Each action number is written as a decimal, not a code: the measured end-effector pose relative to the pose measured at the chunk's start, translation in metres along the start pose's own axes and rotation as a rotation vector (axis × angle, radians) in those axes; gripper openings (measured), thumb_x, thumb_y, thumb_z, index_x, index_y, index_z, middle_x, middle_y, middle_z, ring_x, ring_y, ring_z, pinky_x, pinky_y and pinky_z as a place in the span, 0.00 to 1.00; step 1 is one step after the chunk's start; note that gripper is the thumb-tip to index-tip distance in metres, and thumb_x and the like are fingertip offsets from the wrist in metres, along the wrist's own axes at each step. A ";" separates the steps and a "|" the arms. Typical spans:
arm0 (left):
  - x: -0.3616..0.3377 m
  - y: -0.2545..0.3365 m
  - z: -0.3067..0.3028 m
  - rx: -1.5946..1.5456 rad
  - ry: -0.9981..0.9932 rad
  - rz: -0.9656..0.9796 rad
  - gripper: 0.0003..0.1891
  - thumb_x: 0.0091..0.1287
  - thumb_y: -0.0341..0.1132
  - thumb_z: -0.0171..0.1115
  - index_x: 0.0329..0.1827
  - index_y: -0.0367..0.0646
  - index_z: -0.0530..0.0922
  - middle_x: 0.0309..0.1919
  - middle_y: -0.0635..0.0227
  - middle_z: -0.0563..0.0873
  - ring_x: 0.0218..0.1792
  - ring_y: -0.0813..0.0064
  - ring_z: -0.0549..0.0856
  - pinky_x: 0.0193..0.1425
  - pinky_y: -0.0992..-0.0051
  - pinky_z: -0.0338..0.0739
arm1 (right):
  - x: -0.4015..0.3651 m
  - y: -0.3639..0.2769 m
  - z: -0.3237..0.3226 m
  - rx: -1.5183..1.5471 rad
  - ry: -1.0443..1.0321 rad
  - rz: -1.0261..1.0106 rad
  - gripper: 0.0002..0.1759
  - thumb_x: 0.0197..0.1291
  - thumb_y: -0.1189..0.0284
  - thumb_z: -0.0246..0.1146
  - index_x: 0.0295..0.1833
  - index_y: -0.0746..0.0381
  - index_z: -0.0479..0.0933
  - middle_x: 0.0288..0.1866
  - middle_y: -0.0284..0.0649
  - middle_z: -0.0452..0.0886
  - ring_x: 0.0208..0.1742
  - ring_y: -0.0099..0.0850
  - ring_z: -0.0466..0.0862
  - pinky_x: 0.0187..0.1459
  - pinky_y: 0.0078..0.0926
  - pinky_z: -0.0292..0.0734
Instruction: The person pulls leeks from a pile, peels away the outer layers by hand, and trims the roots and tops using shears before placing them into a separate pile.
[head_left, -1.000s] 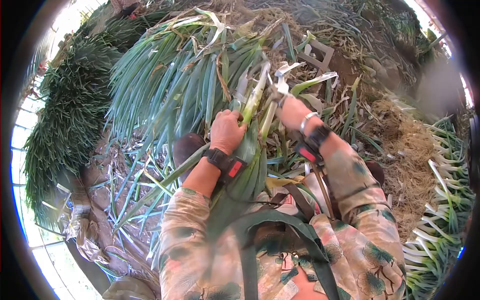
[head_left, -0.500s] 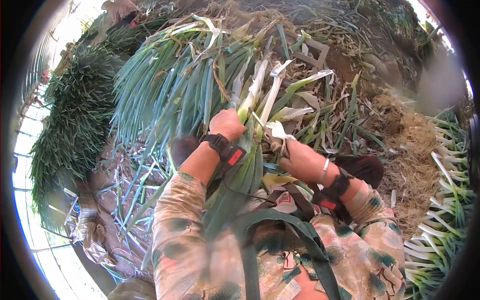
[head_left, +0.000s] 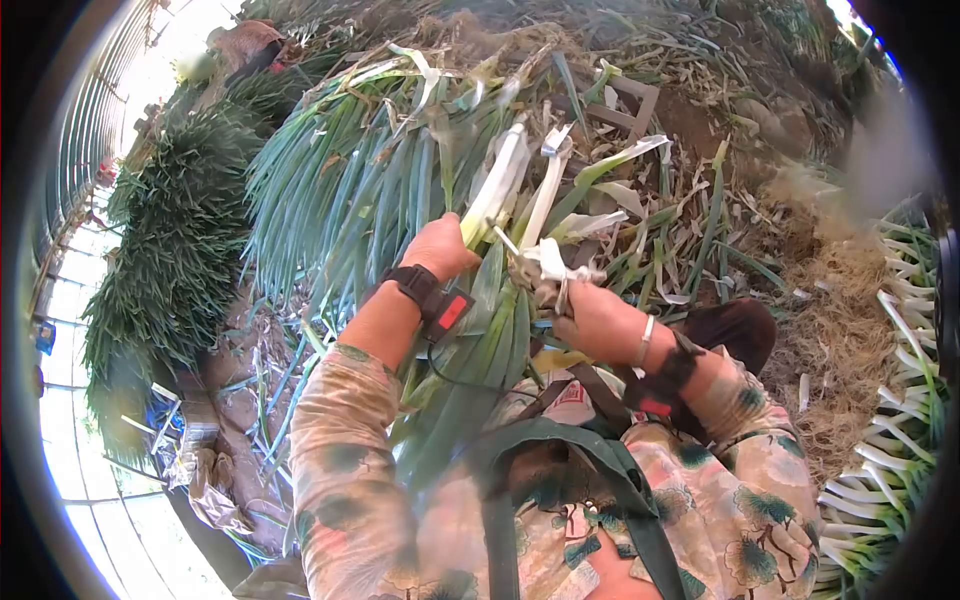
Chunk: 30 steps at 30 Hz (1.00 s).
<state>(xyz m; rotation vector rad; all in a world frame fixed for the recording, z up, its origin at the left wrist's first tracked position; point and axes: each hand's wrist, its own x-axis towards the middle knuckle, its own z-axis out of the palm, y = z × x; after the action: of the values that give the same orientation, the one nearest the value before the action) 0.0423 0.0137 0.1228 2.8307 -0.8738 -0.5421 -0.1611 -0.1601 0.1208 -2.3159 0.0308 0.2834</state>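
My left hand [head_left: 440, 247] is closed around a large green onion [head_left: 496, 185], gripping it where the white shank turns to leaf. Its white end points up and away, and pale, blurred skin shows along its right side. My right hand [head_left: 607, 325] is wrapped round a small tool [head_left: 507, 240] with a thin metal tip directed at the shank. White scraps cover part of this tool, so its full shape is hidden. Another white stalk [head_left: 545, 195] lies just right of the held one. Long green leaves [head_left: 500, 320] hang below both hands.
A heap of untrimmed green onions [head_left: 340, 190] lies ahead, with another dark green pile [head_left: 175, 250] at left. Peeled skins [head_left: 660, 250] litter the ground beside a small frame [head_left: 625, 105]. Dry roots [head_left: 815, 340] and a row of white-stemmed onions [head_left: 900, 400] lie at right.
My left hand has moved slightly left and down with the green onion. Its shank looks whiter, with blurred skin beside it. My right hand stays close by, still holding the tool.
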 end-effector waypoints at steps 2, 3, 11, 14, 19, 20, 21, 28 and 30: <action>0.005 -0.008 -0.004 -0.014 -0.007 0.029 0.28 0.50 0.44 0.73 0.47 0.31 0.76 0.44 0.44 0.84 0.48 0.49 0.83 0.54 0.61 0.77 | 0.002 -0.002 0.002 0.073 0.068 -0.001 0.14 0.58 0.72 0.56 0.49 0.63 0.75 0.42 0.58 0.80 0.46 0.51 0.82 0.48 0.42 0.77; 0.004 -0.012 -0.006 -0.069 -0.018 0.024 0.27 0.51 0.45 0.73 0.46 0.31 0.77 0.40 0.47 0.84 0.43 0.52 0.84 0.50 0.62 0.78 | 0.016 0.007 0.002 0.118 0.128 -0.028 0.12 0.57 0.75 0.53 0.45 0.66 0.77 0.39 0.59 0.81 0.43 0.51 0.83 0.44 0.42 0.79; -0.019 -0.024 -0.060 -0.946 -0.198 -0.157 0.12 0.64 0.39 0.66 0.42 0.39 0.79 0.23 0.71 0.78 0.18 0.81 0.75 0.21 0.76 0.72 | 0.005 0.041 -0.013 0.091 0.107 0.138 0.19 0.59 0.67 0.57 0.50 0.71 0.71 0.41 0.59 0.80 0.47 0.54 0.81 0.49 0.44 0.76; 0.001 -0.017 -0.046 -1.195 -0.206 -0.187 0.09 0.66 0.34 0.63 0.42 0.38 0.75 0.27 0.67 0.80 0.20 0.79 0.77 0.21 0.77 0.75 | -0.001 0.039 -0.007 0.040 0.164 0.189 0.17 0.57 0.68 0.57 0.46 0.71 0.74 0.40 0.61 0.80 0.44 0.56 0.80 0.48 0.45 0.76; 0.046 0.030 0.011 -1.254 -0.193 -0.129 0.11 0.63 0.31 0.65 0.44 0.36 0.76 0.33 0.59 0.84 0.28 0.70 0.85 0.27 0.74 0.80 | 0.077 0.071 -0.021 0.025 0.282 0.169 0.18 0.58 0.66 0.59 0.43 0.71 0.80 0.43 0.61 0.81 0.47 0.53 0.82 0.49 0.40 0.77; 0.075 0.024 0.036 -1.010 -0.156 -0.104 0.14 0.61 0.32 0.66 0.45 0.35 0.76 0.36 0.57 0.85 0.32 0.67 0.86 0.30 0.71 0.81 | 0.087 0.073 -0.026 -0.001 0.298 0.242 0.18 0.59 0.64 0.58 0.43 0.71 0.80 0.43 0.61 0.81 0.48 0.53 0.82 0.50 0.40 0.77; 0.095 0.020 0.055 -0.767 -0.120 -0.082 0.17 0.59 0.34 0.68 0.47 0.34 0.76 0.39 0.54 0.85 0.35 0.65 0.88 0.34 0.69 0.82 | 0.095 0.074 -0.028 -0.024 0.310 0.315 0.19 0.59 0.63 0.58 0.43 0.70 0.80 0.44 0.61 0.81 0.49 0.53 0.82 0.50 0.40 0.77; 0.080 0.064 0.093 -0.356 0.116 -0.159 0.29 0.51 0.41 0.71 0.50 0.30 0.72 0.45 0.40 0.83 0.52 0.46 0.82 0.58 0.59 0.76 | 0.089 0.066 -0.034 -0.087 0.249 0.368 0.15 0.57 0.68 0.60 0.42 0.68 0.82 0.46 0.60 0.82 0.50 0.52 0.82 0.51 0.42 0.78; 0.097 0.054 0.114 -0.351 0.146 -0.212 0.26 0.51 0.40 0.71 0.48 0.30 0.75 0.44 0.42 0.84 0.51 0.46 0.83 0.56 0.59 0.77 | 0.107 0.082 -0.035 -0.086 0.270 0.385 0.19 0.55 0.63 0.62 0.39 0.72 0.81 0.41 0.61 0.82 0.46 0.53 0.83 0.49 0.42 0.78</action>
<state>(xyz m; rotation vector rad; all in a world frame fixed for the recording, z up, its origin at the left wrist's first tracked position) 0.0461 -0.0875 0.0005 2.6096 -0.4083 -0.4534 -0.0594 -0.2350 0.0630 -2.4075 0.6141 0.1627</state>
